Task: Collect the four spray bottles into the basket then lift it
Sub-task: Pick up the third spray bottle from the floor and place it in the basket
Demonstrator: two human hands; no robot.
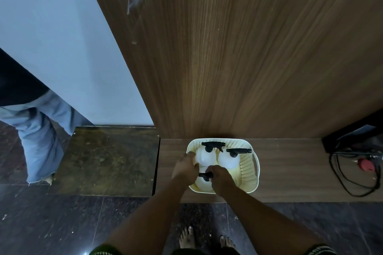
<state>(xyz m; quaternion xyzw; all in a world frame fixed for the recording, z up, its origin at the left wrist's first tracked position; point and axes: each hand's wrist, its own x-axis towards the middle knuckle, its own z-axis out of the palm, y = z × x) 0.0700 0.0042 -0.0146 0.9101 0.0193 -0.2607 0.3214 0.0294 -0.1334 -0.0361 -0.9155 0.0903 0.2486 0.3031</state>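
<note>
1. Currently the basket sits on the low wooden ledge, against its back edge where the wood panel rises.
2. Three spray bottles are visible inside: one at the basket's far left corner, one beside it toward the far right, one at the near left. A fourth cannot be confirmed; the hands cover that area.
3. Right hand: fingers curled around the black trigger head of the near bottle.
4. Left hand: fingers bent over the basket's left rim; whether they grip it cannot be told.
5. Recommendation: seat the held bottle upright, count all four, then take both side handles evenly before lifting, as loose bottles may topple.
</note>
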